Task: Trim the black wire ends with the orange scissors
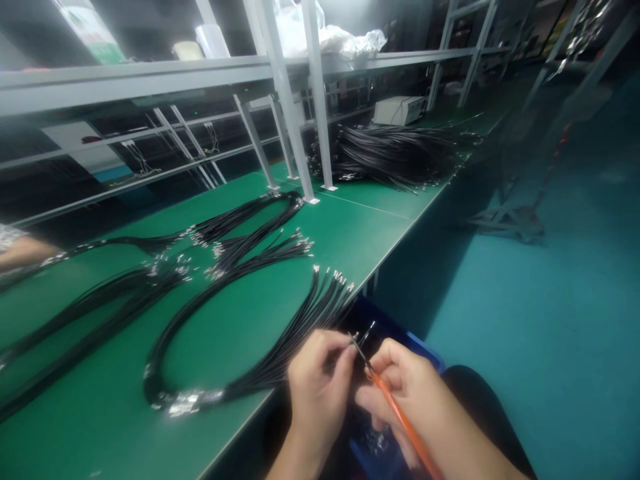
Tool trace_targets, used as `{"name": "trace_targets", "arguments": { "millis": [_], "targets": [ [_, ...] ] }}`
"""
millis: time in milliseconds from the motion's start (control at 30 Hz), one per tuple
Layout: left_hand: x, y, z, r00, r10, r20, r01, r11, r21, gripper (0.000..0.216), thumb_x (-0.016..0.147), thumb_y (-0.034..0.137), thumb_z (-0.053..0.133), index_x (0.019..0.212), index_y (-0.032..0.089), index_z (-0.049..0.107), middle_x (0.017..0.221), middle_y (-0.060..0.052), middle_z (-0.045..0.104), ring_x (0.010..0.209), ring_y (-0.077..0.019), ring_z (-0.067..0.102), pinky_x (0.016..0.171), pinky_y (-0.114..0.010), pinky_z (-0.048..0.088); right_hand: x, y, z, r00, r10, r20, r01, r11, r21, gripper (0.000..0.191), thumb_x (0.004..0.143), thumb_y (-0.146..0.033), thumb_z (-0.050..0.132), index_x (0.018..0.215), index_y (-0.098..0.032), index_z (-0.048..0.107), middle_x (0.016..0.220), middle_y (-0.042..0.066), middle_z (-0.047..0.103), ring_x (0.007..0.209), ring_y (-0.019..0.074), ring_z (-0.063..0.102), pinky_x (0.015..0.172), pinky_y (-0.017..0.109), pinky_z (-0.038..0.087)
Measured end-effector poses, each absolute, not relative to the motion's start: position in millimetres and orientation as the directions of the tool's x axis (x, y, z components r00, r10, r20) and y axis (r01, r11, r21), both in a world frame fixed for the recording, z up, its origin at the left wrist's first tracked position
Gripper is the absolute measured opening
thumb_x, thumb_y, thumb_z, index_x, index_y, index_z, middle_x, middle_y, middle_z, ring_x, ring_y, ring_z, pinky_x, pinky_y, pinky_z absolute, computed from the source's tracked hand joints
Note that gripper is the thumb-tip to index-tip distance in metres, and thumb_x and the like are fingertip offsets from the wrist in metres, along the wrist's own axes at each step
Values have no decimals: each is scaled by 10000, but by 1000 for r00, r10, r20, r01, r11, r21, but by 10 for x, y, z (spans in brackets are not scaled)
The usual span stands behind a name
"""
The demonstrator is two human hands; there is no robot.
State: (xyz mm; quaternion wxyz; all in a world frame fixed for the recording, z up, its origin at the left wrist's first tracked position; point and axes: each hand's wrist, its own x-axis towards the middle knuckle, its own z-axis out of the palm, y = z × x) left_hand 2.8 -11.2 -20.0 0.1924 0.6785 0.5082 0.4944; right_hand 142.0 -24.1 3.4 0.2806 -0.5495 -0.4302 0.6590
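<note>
My left hand is closed in a pinch at the end of a thin black cable, over the table's front edge. Closed around an orange-handled tool is my right hand. The tool's thin dark tip reaches toward my left fingertips; its exact kind is unclear. Beside my left hand, a bundle of black cables curves in a U on the green table, with pale tips fanned out and shiny wrapping at the bend. Under my hands stands a blue bin, partly hidden, with small bits inside.
More black cable bundles lie to the left, near another person's arm. A large cable pile and a pale box sit farther back. White posts hold a shelf. A wheeled stand base is on the floor.
</note>
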Motion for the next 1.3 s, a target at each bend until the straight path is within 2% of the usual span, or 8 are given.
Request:
{"name": "trace_targets", "arguments": {
  "millis": [200,333,467,900,1033,1100,1200,1300],
  "targets": [
    [83,-78,-184,-19,826,563,572,-453,684,109,788,91,602,812,197,604,756,-4,640,681,-141,611,637,-241,471,1466,-285,-46,-232,869,-437,131,-417,-900,259,636,-116,672,704,-212,441,517,-93,522,442,73,498,406,159,356],
    [96,-72,-206,3,797,604,585,-491,645,126,774,78,600,809,199,606,756,-11,643,676,-150,612,625,-246,471,1524,-279,-51,-348,815,-463,73,-468,-881,207,699,-187,636,742,-214,435,523,-90,541,324,45,401,325,158,286],
    [77,-81,-225,24,782,623,586,-516,624,177,751,37,603,826,197,604,761,-2,638,673,-137,605,627,-231,464,1580,-261,-2,-407,824,-395,-15,-438,-899,186,746,-231,610,788,-201,432,559,-75,573,309,16,380,336,139,277],
    [72,-60,-261,83,748,659,630,-552,547,198,769,27,595,867,198,575,778,-12,639,692,-137,600,649,-238,452,1515,-253,-3,-300,825,-479,101,-472,-876,205,723,-212,622,738,-219,418,487,-81,584,238,36,375,259,138,234],
    [133,-104,-346,182,830,527,655,-502,565,94,820,105,569,848,195,576,774,-27,643,700,-151,592,649,-259,435,1609,-334,-17,-37,926,-377,19,-376,-926,269,670,-258,715,733,-219,456,476,-91,531,300,47,398,289,144,265],
    [193,-158,-425,346,865,363,687,-497,530,61,821,151,572,784,198,585,737,-22,641,668,-158,584,612,-264,416,1680,-332,-30,115,955,-273,-58,-268,-962,308,662,-320,748,802,-220,493,528,-78,553,354,60,441,331,155,324],
    [223,-212,-523,566,812,143,692,-562,454,71,797,242,617,735,214,596,702,7,634,609,-145,571,547,-249,387,1750,-266,-41,216,960,-181,-48,-174,-984,418,604,-338,812,887,-219,529,623,-39,619,418,77,484,394,180,390],
    [97,-173,-545,468,875,122,825,-482,295,47,833,261,587,815,228,614,792,10,647,701,-142,592,600,-238,409,1751,-189,-43,223,955,-194,-53,-187,-981,431,598,-393,814,880,-213,543,658,-11,649,439,91,493,400,196,400]
  ]
}}
